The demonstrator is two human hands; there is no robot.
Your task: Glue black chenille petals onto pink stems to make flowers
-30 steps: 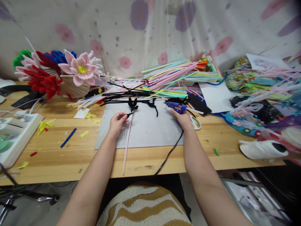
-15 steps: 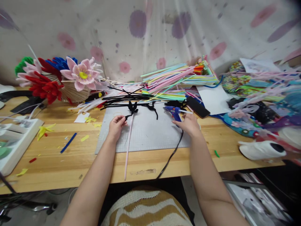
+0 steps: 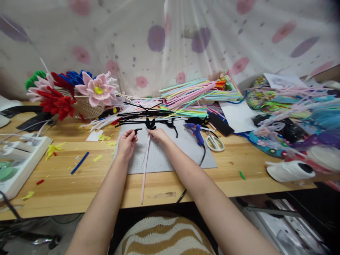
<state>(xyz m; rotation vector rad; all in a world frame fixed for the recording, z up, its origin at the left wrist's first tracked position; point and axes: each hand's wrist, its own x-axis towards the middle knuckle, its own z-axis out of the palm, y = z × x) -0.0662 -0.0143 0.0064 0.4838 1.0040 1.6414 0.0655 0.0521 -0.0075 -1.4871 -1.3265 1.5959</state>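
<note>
Between the fingertips of my left hand (image 3: 127, 143) is a small black fuzzy piece (image 3: 138, 130). My right hand (image 3: 157, 135) pinches the top of a pale pink stem (image 3: 145, 173), just below a black petalled flower (image 3: 150, 123). The stem slants down past the front edge of the grey mat (image 3: 164, 161). A blue glue gun (image 3: 196, 132) lies on the mat to the right, touched by neither hand. Beside it are scissors with pale handles (image 3: 215, 143).
Black pipe cleaners (image 3: 145, 113) and a pastel bundle (image 3: 188, 94) lie behind the mat. Fuzzy flowers (image 3: 97, 89) stand at the left, near a white power strip (image 3: 23, 166). At the right are a dark phone (image 3: 221, 124) and a white spool (image 3: 290, 170).
My right hand has let go of the glue gun and moved left to the stem under the black flower. The scissors now show. The view has shifted slightly.
</note>
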